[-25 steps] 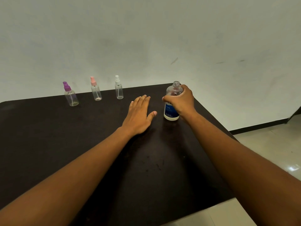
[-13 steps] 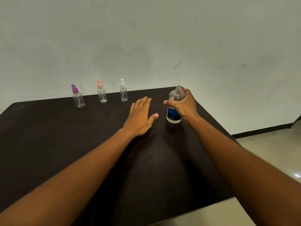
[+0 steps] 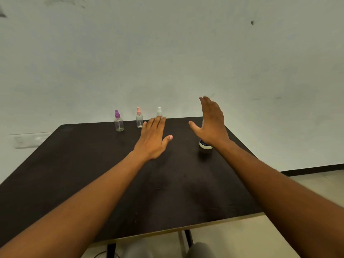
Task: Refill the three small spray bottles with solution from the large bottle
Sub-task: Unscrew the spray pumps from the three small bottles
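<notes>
Large bottle [image 3: 204, 144] upright on counter [image 3: 74, 164], mostly hidden behind right hand [image 3: 212, 125], nearer hand, fingers spread, holding nothing. Left hand [image 3: 153, 138] flat, fingers straight. Three spray bottles [image 3: 139, 120] at 11 o'clock, capped.

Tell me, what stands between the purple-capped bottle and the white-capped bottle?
In the head view the pink-capped bottle stands between the purple-capped bottle and the white-capped bottle, in one row along the table's far edge.

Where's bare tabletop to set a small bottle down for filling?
Bare: the near half of the table between the forearms, and left of the left hand. Crowded: the far edge, with the purple-capped, pink-capped and white-capped bottles, and the large bottle behind the right hand.
</notes>
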Available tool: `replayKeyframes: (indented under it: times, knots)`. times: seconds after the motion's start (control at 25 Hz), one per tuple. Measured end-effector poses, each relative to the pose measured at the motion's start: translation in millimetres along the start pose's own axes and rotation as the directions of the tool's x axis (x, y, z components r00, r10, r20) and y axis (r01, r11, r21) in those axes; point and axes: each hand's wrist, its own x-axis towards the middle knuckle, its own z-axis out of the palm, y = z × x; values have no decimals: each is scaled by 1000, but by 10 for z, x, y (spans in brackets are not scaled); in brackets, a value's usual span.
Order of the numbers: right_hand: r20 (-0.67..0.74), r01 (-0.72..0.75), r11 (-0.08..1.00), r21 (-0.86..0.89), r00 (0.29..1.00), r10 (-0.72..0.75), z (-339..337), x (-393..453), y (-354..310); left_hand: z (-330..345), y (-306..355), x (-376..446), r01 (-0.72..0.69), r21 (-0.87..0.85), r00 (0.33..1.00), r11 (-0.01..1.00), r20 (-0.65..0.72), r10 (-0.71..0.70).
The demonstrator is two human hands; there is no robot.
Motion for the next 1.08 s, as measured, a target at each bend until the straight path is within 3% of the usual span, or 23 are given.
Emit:
replayKeyframes:
  times: [0.28,0.48,0.8,0.92,1.08]
  knots:
    - [86,161,986,-44,984,-157,124,-147,-473,-342,-192,-193,67,186,995,980,-84,-52]
    - [170,142,990,24,975,-144,494,-55,-598,-236,-465,-101,79,207,995,975,-71,-66]
    - [201,60,979,194,974,-100,1397,319,-488,250,-982,367,77,-5,996,997,-47,-78]
    - [249,-43,958,284,968,-30,1731,503,-424,381,-1050,592,147,-179,988,973,-26,-154]
    - [272,-236,853,466,955,115,2143,827,-379,534,-1127,864,172,-335,979,926,-46,-198]
